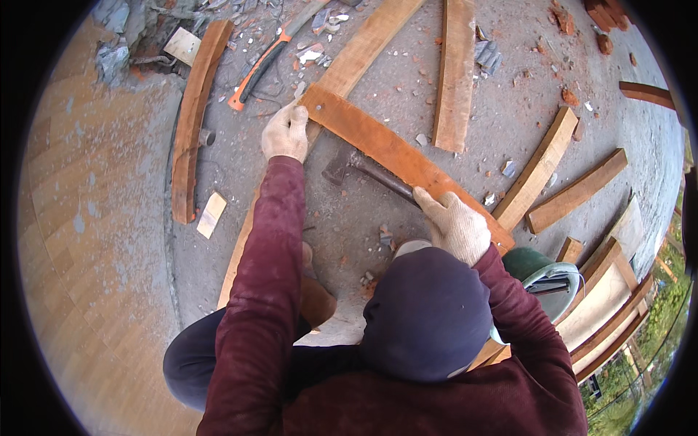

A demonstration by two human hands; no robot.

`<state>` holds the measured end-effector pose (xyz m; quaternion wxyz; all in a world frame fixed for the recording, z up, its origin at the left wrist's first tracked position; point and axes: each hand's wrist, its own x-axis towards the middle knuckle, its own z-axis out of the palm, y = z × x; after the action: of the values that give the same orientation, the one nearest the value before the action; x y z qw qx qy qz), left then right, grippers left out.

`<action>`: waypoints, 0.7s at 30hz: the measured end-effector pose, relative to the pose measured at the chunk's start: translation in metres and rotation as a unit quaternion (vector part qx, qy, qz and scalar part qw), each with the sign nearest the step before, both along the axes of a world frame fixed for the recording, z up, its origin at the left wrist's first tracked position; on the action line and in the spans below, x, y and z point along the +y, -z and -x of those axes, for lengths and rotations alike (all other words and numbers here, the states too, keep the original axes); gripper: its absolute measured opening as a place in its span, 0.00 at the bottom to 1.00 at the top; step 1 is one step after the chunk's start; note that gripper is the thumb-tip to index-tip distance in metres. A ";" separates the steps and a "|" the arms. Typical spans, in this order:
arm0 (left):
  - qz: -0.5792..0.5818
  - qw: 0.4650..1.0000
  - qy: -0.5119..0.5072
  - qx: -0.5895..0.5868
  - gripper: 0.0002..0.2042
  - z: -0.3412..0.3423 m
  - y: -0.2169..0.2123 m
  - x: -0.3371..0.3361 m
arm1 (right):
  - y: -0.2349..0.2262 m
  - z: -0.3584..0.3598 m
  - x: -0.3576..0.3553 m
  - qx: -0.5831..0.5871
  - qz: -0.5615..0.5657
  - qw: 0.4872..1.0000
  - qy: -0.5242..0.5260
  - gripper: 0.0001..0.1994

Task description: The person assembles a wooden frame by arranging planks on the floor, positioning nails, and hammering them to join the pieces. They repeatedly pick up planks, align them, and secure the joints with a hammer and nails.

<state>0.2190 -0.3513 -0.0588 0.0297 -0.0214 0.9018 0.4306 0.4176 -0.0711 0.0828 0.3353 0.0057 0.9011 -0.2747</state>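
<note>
1. Head view, looking down: a crouching person in a maroon sleeve and cloth gloves works on a rough concrete floor (451, 109).
2. The left hand (286, 132) presses flat, fingers together, on the upper end of an orange-brown plank (385, 149) lying diagonally.
3. The right hand (454, 224) is closed around a hammer (363, 168), its head just beside the plank's lower edge.
4. Scattered boards and an orange-handled handsaw (265, 62) lie nearby.
5. Judged: pinning the plank firmly, fingers away from the hammer head, keeps blows accurate.
</note>
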 end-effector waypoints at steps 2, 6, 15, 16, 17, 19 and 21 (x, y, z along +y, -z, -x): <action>0.009 1.000 0.002 0.007 0.21 0.001 -0.002 0.002 | 0.001 -0.008 -0.015 -0.002 -0.018 0.999 0.045 0.41; 0.024 1.000 -0.003 -0.010 0.21 0.000 -0.006 0.003 | 0.013 -0.016 -0.012 0.043 0.011 0.999 -0.008 0.36; 0.017 1.000 -0.005 -0.002 0.22 0.000 -0.002 0.005 | 0.011 -0.012 -0.006 0.026 0.023 0.999 -0.004 0.29; 0.026 1.000 -0.009 -0.005 0.22 0.000 -0.001 0.005 | 0.010 -0.013 -0.005 0.041 0.027 0.998 0.032 0.28; 0.035 0.999 -0.016 -0.008 0.22 0.001 0.001 0.004 | 0.011 -0.016 -0.005 0.055 0.031 0.996 0.066 0.27; 0.039 0.999 -0.015 -0.026 0.22 0.001 -0.002 0.006 | 0.024 -0.030 -0.005 0.100 0.079 0.985 0.115 0.26; 0.034 0.999 -0.006 -0.030 0.21 0.003 -0.006 0.007 | 0.046 -0.047 -0.003 0.160 0.170 0.964 0.127 0.26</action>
<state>0.2163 -0.3445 -0.0528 0.0533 -0.0408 0.9145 0.3990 0.4642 -0.0741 0.0371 0.1454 0.0190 0.8747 -0.4619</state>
